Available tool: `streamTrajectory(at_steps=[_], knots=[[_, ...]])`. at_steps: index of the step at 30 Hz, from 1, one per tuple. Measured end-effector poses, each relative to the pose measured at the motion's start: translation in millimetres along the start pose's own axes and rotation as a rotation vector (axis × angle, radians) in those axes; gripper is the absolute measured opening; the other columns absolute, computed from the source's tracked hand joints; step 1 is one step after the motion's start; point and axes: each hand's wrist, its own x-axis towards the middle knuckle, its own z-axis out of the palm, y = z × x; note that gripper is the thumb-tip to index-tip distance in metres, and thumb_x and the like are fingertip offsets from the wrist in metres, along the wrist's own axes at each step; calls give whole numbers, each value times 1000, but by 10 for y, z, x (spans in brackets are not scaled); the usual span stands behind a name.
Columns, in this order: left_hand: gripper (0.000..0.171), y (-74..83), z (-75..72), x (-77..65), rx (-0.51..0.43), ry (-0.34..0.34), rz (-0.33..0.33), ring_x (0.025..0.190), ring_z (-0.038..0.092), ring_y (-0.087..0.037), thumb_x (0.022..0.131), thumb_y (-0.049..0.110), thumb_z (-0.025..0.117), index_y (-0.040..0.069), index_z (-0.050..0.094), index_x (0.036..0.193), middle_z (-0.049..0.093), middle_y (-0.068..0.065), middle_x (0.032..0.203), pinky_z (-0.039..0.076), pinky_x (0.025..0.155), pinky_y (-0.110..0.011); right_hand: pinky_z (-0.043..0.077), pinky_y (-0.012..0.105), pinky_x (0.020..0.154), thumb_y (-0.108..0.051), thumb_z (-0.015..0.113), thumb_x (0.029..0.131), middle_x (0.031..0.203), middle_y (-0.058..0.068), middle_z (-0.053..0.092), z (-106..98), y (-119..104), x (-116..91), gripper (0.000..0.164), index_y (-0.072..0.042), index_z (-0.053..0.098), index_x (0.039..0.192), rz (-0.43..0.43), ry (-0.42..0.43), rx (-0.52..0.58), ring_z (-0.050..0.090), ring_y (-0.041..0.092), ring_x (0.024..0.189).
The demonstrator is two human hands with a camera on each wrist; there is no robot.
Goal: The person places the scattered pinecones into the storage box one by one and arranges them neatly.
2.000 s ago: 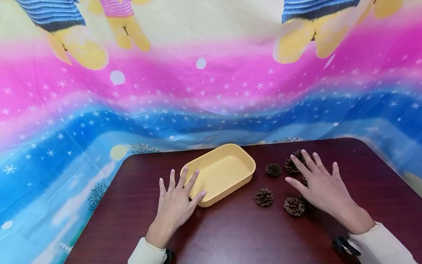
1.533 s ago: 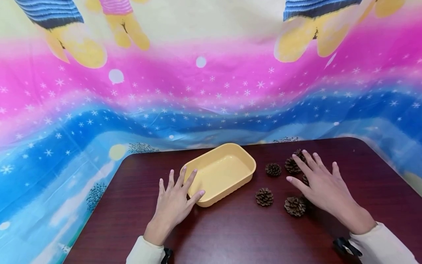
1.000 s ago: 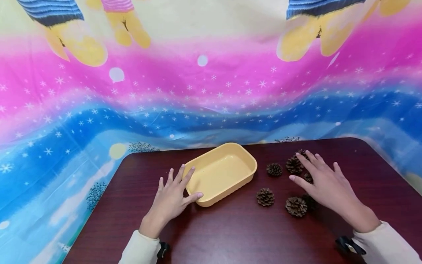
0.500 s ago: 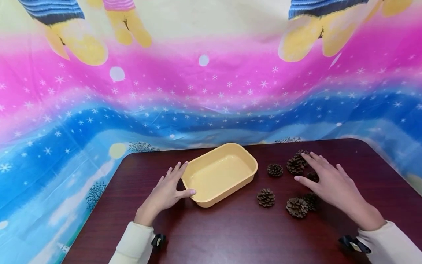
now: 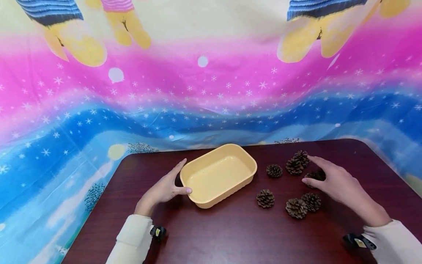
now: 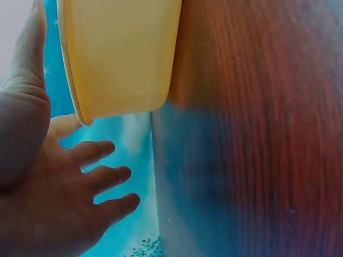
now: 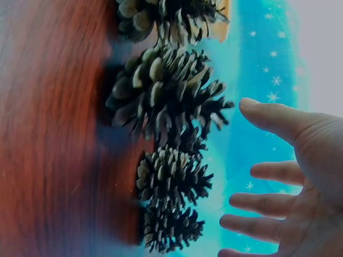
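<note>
A yellow rectangular tray [image 5: 219,178] sits on the table, slanting up to the right, with nothing in it. At its left end is my left hand [image 5: 162,189], the thumb at the rim and the other fingers along the outside; the left wrist view shows those fingers [image 6: 110,174] extended beside the tray wall. To the right, my right hand [image 5: 343,183] hovers with thumb and fingers apart around a pine cone [image 5: 314,178], which it partly hides. In the right wrist view the thumb and fingers [image 7: 262,203] stand apart from the pine cones.
Several more pine cones lie about the right hand: two at the back [image 5: 294,166], one nearer the tray [image 5: 274,171], one in front of it [image 5: 265,198] and a touching pair [image 5: 296,208]. Behind the dark red table [image 5: 230,238] hangs a colourful snowflake cloth [image 5: 204,99].
My left hand has shifted left and turned on edge, from spread over the tray's corner to beside its end. The right hand has moved slightly right and rotated, uncovering pine cones. The tray stays put.
</note>
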Motion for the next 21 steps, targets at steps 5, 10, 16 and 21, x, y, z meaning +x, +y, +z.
streamTrajectory(at_steps=[5, 10, 16, 21], knots=[[115, -76, -27, 49, -58, -26, 29, 158, 28, -40, 86, 38, 87, 20, 10, 171, 23, -18, 174, 28, 125, -63, 41, 82, 90, -56, 74, 93, 156, 38, 40, 12, 76, 16, 92, -4, 37, 161, 16, -4, 23, 40, 66, 135], [115, -152, -44, 100, -109, -59, 81, 160, 22, -41, 85, 35, 88, 14, 13, 170, 20, -19, 174, 22, 127, -64, 42, 80, 91, -48, 80, 90, 153, 39, 43, 31, 122, 33, 88, -2, 43, 156, 14, 4, 26, 43, 65, 133], [115, -230, -47, 166, -190, -95, 107, 160, 19, -42, 84, 33, 90, 11, 15, 169, 21, -20, 174, 16, 127, -66, 46, 77, 87, -40, 82, 89, 150, 39, 47, 46, 159, 47, 79, -3, 51, 151, 4, -3, 19, 46, 64, 129], [118, -274, -54, 208, -272, -136, 130, 158, 26, -38, 82, 34, 90, 11, 14, 169, 27, -19, 172, 16, 128, -63, 48, 74, 86, -32, 84, 87, 145, 38, 52, 72, 197, 49, 66, 0, 61, 140, -14, 2, 14, 50, 63, 125]])
